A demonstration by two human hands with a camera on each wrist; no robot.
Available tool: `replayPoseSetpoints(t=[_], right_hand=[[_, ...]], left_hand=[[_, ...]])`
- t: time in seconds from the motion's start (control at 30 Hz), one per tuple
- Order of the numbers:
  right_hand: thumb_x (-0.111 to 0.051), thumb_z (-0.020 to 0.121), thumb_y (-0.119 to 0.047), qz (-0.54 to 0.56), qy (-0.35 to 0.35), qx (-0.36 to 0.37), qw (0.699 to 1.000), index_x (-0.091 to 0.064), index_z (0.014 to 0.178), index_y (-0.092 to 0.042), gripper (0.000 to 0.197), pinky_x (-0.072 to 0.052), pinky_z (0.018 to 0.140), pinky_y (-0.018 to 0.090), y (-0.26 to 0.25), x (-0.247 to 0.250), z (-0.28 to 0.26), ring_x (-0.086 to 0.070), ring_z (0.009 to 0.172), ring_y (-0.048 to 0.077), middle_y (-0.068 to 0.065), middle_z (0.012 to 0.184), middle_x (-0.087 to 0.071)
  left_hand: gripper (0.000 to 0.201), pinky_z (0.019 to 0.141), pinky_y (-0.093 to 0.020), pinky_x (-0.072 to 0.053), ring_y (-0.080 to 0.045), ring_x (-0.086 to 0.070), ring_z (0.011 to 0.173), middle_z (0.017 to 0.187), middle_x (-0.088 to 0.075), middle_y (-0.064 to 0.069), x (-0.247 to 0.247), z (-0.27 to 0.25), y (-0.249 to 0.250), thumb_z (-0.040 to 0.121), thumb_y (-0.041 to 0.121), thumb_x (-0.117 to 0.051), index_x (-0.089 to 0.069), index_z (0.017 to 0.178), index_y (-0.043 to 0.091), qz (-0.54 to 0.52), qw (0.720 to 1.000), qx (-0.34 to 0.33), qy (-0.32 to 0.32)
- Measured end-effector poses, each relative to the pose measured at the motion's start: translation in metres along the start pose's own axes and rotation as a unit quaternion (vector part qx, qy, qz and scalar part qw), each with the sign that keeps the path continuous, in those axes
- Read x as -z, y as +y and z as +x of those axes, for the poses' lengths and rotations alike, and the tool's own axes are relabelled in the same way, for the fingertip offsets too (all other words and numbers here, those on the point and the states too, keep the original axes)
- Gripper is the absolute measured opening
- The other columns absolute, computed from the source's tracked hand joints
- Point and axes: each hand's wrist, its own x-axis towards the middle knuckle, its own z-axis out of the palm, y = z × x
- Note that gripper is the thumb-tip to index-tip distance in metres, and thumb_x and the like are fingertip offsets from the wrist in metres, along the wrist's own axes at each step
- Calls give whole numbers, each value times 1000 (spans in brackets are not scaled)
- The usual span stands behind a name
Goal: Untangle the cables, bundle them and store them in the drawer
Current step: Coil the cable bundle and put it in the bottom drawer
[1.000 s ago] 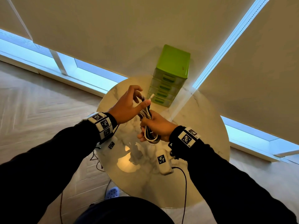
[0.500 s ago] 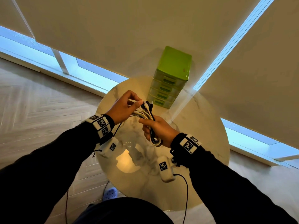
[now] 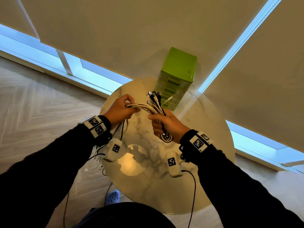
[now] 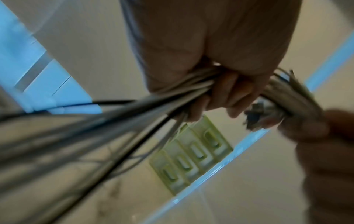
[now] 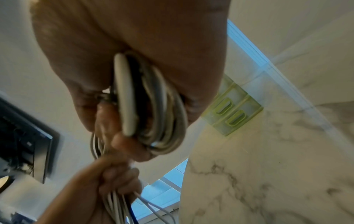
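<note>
A bundle of white and black cables spans between both hands above the round marble table. My left hand grips the white strands, whose loose tails hang down past the wrist. My right hand grips the looped part of the bundle; plug ends stick up above its fingers. The green drawer unit stands at the table's far edge, its drawers looking closed.
Two small white tagged devices hang below the wrists over the table, each with a thin black wire. Pale roller blinds cover the windows behind. A blue clog shows on the wood floor.
My left hand has drawn leftward away from the right, stretching the white strands between them. The plug ends now fan out above the right hand.
</note>
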Motion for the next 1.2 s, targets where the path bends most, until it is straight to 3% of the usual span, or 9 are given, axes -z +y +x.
replayPoseSetpoints(t=[0.13, 0.23, 0.37, 0.5, 0.73, 0.87, 1.0, 1.07, 1.2], right_hand=[[-67, 94, -14, -71, 34, 45, 996, -53, 86, -15, 16, -36, 47, 27, 12, -10, 1, -33, 44, 16, -1, 53, -34], [-71, 92, -19, -75, 36, 59, 995, -66, 96, -9, 13, -39, 50, 31, 24, -13, -1, -36, 46, 17, -1, 51, -37], [-79, 85, -27, -149, 63, 61, 985, -57, 75, -10, 28, -44, 54, 35, 30, -14, -2, -43, 46, 20, 2, 51, -45], [-85, 75, -38, -218, 87, 30, 972, -62, 106, -12, 47, -41, 44, 27, 30, -15, 1, -46, 44, 16, -1, 51, -52], [-73, 70, -30, -250, 89, -19, 964, -66, 67, -16, 15, -46, 58, 37, 43, -22, 11, -54, 55, 25, 12, 60, -59], [-67, 69, -29, -213, 99, 18, 972, -74, 75, -18, 14, -54, 87, 47, 46, -29, 12, -69, 84, 27, 8, 83, -74], [-59, 87, -7, -45, 70, 21, 996, -69, 92, 8, 18, -54, 97, 48, 46, -31, 11, -70, 94, 37, 26, 97, -73], [-54, 92, -3, 18, 61, 30, 998, -64, 95, 12, 18, -54, 93, 55, 43, -31, 10, -68, 87, 44, 36, 94, -68], [-56, 97, -15, 58, 98, 47, 992, -70, 91, 1, 22, -58, 72, 47, 36, -29, 11, -67, 70, 37, 27, 74, -65]], left_hand=[[13, 48, -24, -39, -17, -50, 59, 83, -58, -13, -24, -1, 17, 96, 8, -64, -53, 102, 12, -166, 980, 69, 83], [21, 70, -33, -58, -22, -68, 87, 110, -70, -16, -35, -9, 27, 102, 20, -56, -62, 111, 2, -199, 974, 108, 16], [25, 71, -29, -56, -22, -66, 79, 90, -69, -15, -41, -19, 34, 102, 12, -47, -68, 103, 0, -254, 963, 95, -6], [30, 64, -33, -53, -23, -63, 68, 76, -69, -13, -52, -18, 37, 98, 8, -52, -76, 80, 9, -274, 955, 94, 62], [46, 65, -34, -52, -33, -56, 69, 83, -56, -21, -63, -17, 40, 96, 2, -43, -73, 63, 10, -359, 922, 137, 59], [36, 57, -27, -54, -25, -62, 65, 77, -61, -16, -58, -20, 47, 97, -4, -40, -69, 80, 7, -281, 953, 98, 54], [19, 76, -23, -55, -20, -69, 93, 101, -71, -8, -39, -14, 34, 98, 6, -57, -65, 115, 8, -95, 995, 21, 10], [32, 88, -29, -56, -17, -68, 105, 115, -70, -5, -28, -17, 23, 96, 22, -66, -61, 125, 12, -38, 999, -5, -30], [60, 79, -27, -56, -9, -65, 92, 106, -63, 2, -14, -34, -3, 87, 30, -77, -48, 136, 12, 17, 986, 15, -165]])
